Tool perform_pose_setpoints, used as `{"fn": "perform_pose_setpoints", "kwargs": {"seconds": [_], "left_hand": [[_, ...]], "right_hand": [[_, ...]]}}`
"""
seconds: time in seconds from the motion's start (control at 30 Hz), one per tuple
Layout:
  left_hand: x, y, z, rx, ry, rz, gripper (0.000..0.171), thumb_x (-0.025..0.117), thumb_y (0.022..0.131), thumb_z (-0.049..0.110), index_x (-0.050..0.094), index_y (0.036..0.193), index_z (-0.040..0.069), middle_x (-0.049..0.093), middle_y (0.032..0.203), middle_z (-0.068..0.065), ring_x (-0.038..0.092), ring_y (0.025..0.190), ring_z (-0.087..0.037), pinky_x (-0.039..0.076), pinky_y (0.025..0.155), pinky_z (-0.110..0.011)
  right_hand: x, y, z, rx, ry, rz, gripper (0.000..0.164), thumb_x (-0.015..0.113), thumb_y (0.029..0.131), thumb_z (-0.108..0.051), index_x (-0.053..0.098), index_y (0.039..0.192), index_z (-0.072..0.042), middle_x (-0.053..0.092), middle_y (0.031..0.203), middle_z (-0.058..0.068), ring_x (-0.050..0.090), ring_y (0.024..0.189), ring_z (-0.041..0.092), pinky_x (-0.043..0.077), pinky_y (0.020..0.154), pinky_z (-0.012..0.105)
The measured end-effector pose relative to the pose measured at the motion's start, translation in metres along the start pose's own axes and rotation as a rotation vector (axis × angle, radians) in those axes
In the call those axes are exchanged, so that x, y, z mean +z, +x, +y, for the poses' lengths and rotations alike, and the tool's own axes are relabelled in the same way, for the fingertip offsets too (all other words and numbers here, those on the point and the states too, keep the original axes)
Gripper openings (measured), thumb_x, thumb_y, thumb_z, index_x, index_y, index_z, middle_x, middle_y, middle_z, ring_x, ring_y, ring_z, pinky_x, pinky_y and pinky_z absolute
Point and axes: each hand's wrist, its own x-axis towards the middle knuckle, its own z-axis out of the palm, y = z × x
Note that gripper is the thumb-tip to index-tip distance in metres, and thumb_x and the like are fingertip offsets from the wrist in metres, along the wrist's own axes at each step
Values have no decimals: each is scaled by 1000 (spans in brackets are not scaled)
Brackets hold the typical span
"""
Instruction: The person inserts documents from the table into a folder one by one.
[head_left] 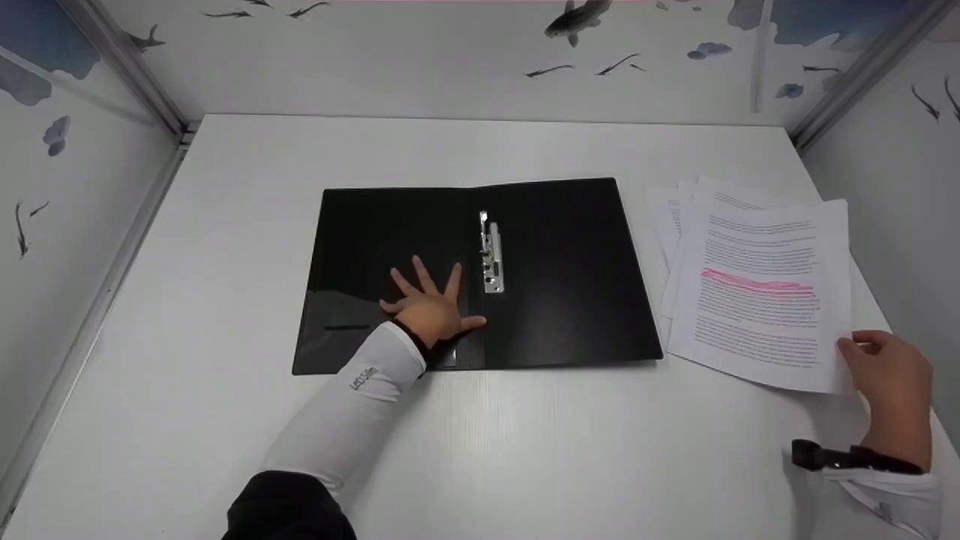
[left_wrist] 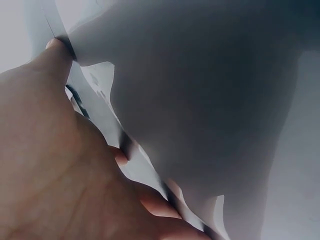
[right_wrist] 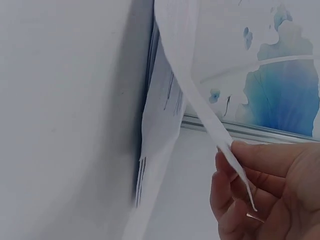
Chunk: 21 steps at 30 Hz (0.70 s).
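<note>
An opened black binder folder [head_left: 562, 300] lies flat at the middle of the table, a metal clip [head_left: 491, 255] near its spine. My left hand [head_left: 431, 309] rests on its left cover with the fingers spread. At the right, my right hand [head_left: 892, 367] pinches the right edge of a printed sheet [head_left: 757, 322] with a pink highlighted band across its text. The sheet's near edge is lifted off the table. In the right wrist view the pinched sheet [right_wrist: 200, 110] curves upward between thumb and fingers. More printed sheets [head_left: 671, 217] lie beneath it, mostly covered.
The white table [head_left: 525, 450] is bordered by panels; the back panel [head_left: 420, 67] carries painted fish. Side panels [head_left: 892, 150] rise close to the right hand. A clear pocket [head_left: 337, 337] covers the lower left of the folder.
</note>
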Motion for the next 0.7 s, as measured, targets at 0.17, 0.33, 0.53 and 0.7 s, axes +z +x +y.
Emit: {"fn": "perform_pose_setpoints", "kwargs": {"seconds": [0.17,0.33,0.53,0.7], "left_hand": [[0,0,-1,3,0,14,98,39,83,79,-17,152,39,-31,154,-23,-18,140,-55,28,104,-69],[-2,-1,2,1,5,20,98,40,82,80,-15,152,39,-30,155,-22,-16,141,-53,29,105,-68],[-2,-1,2,1,18,27,98,40,82,79,-14,153,39,-28,155,-23,-15,141,-54,30,104,-68],[0,-1,-1,1,8,20,99,40,82,79,-15,152,39,-31,154,-25,-17,140,-55,29,104,-69]], "right_hand": [[0,-5,-7,-22,87,69,53,38,103,-26,35,146,6,40,143,31,48,108,37,37,58,16],[-2,-10,-17,91,212,144,53,38,102,-33,36,150,-9,36,152,17,48,115,28,38,66,15],[-6,-14,-33,171,381,245,47,42,102,-35,40,148,-24,41,149,-1,48,116,10,40,79,18],[-9,-11,-43,219,590,299,42,50,100,-33,48,141,-29,48,135,-12,48,105,-1,42,76,15]]}}
